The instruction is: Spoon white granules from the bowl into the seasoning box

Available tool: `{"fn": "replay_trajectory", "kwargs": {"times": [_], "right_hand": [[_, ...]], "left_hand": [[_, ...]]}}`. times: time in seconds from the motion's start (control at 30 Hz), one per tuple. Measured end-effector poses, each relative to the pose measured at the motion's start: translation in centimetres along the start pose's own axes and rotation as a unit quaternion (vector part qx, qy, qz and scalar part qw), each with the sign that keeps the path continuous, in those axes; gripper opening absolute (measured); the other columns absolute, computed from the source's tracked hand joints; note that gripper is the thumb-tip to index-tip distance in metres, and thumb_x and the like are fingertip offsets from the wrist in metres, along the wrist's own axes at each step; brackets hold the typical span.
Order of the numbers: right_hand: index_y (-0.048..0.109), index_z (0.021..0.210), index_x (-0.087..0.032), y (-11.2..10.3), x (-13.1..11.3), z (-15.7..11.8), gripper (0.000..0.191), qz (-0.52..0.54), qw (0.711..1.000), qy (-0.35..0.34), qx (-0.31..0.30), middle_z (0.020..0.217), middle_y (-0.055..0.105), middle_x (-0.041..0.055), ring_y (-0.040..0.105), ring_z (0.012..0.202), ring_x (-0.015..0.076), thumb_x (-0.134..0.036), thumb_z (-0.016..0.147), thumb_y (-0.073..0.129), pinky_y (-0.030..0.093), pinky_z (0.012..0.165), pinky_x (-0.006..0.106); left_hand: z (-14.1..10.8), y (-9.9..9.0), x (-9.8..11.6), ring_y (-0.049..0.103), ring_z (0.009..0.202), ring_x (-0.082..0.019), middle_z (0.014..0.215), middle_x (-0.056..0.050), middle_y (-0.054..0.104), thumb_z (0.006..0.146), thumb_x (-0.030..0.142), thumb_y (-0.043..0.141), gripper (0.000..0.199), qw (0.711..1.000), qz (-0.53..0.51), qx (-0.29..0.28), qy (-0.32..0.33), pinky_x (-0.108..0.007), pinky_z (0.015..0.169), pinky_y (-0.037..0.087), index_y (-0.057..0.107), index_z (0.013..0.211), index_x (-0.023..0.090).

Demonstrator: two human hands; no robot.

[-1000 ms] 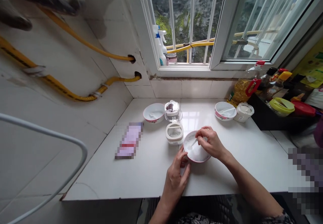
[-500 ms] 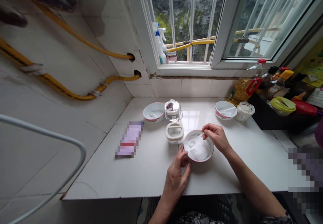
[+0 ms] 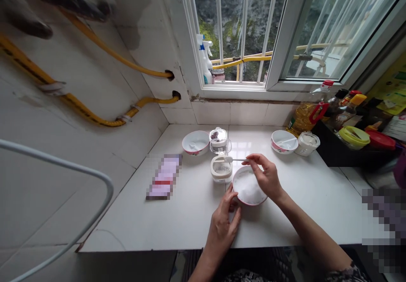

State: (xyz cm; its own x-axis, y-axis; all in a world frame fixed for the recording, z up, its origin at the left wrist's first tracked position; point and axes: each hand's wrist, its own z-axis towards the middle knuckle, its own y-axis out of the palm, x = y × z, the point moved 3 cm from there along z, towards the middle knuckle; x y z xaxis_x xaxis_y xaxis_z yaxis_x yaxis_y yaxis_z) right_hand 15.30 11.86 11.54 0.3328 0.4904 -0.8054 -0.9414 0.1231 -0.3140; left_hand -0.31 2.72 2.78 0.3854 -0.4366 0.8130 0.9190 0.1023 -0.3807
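The round white bowl with pink rim (image 3: 250, 187), filled with white grains, is on the white tiled counter (image 3: 177, 222); the left hand (image 3: 226, 218) holds its side with curved fingers. The right hand (image 3: 264, 176) pinches a small white spoon (image 3: 229, 159) above the open clear square jar (image 3: 221, 170).

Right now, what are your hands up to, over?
Left hand steadying white-filled bowl. Right hand holding spoon, its head over open jar. Nothing visibly blocking spoon.
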Motion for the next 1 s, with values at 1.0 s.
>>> {"fn": "replay_trajectory", "kwargs": {"times": [1.0], "right_hand": [[0.062, 0.066, -0.023, -2.0, 0.9, -0.4, 0.017, -0.085, 0.991, 0.074, -0.071, 0.058, 0.067, 0.0003, 0.063, 0.076, 0.0209, -0.017, 0.076, 0.050, 0.046, 0.082, 0.034]], "left_hand": [[-0.2, -0.1, 0.0, 0.072, 0.086, -0.014, 0.146, -0.015, 0.054, 0.094, 0.015, 0.054, 0.036, 1.000, 0.005, 0.007, -0.001, -0.026, 0.080, 0.060, 0.052, 0.129, 0.024]]}}
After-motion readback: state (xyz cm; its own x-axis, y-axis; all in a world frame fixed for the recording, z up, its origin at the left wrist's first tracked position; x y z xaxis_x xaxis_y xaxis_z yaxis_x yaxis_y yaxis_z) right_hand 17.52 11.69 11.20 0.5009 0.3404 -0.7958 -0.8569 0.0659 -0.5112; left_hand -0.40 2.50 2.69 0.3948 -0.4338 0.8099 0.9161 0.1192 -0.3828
